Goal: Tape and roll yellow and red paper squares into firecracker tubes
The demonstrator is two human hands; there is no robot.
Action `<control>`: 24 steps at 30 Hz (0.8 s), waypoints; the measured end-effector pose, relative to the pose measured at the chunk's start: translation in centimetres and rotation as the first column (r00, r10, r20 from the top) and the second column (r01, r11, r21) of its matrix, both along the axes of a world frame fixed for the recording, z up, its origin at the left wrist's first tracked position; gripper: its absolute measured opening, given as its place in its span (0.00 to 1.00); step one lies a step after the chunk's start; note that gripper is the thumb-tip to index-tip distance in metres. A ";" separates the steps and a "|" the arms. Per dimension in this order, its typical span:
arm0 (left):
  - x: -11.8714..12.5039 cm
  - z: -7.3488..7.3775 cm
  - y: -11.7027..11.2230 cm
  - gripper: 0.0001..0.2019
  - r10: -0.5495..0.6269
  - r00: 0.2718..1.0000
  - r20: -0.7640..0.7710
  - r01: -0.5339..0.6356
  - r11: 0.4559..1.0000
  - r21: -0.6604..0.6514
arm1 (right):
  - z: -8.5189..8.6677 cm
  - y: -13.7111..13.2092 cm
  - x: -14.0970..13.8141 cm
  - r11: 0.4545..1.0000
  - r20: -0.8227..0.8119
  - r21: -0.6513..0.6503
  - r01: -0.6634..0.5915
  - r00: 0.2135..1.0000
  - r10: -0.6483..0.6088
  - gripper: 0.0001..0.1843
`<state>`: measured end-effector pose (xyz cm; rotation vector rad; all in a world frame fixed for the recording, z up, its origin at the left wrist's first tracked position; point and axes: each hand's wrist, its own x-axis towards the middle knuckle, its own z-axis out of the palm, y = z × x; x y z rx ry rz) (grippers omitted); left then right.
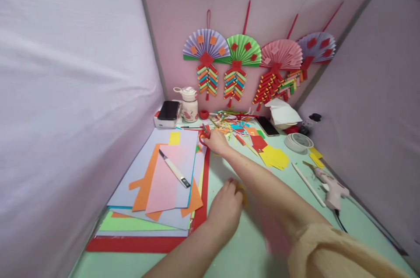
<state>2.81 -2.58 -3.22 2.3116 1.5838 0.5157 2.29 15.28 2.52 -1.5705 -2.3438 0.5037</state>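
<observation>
Right of the paper stack point(161, 191), the left hand point(226, 203) pinches a yellow piece point(243, 195); at the stack's far-right corner, the right hand point(217, 141) touches scissors point(205, 135) (grip I cannot tell), seemingly a pick-up, needing secure hold.

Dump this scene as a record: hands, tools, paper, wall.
left_hand: left hand pinching a small yellow piece, mostly hidden by the fingers
right_hand: right hand at the orange-red handles of scissors; firmness of grip unclear
knife: white utility knife, lying on the paper stack
glue_gun: pale glue gun, table's right side, cord attached
loose_paper: yellow sheets beside red paper
wall: four hanging pleated paper fans, firecracker-like strings below
</observation>
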 end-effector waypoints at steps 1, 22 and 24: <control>0.0 0.0 0.0 0.13 -0.004 1.000 0.011 0.004 1.000 -0.002 | -0.1 0.0 -0.3 1.000 -0.005 -0.007 0.006 1.000 -0.006 0.14; -0.1 0.2 0.4 0.25 0.002 0.999 0.045 0.004 0.991 -0.135 | 1.5 -9.3 7.0 0.923 -0.054 0.122 -0.365 0.926 0.373 0.15; -0.1 0.1 0.4 0.23 -0.008 1.000 0.020 0.010 0.995 -0.101 | 0.0 -11.5 12.1 0.956 -0.002 0.147 -0.255 0.966 0.258 0.17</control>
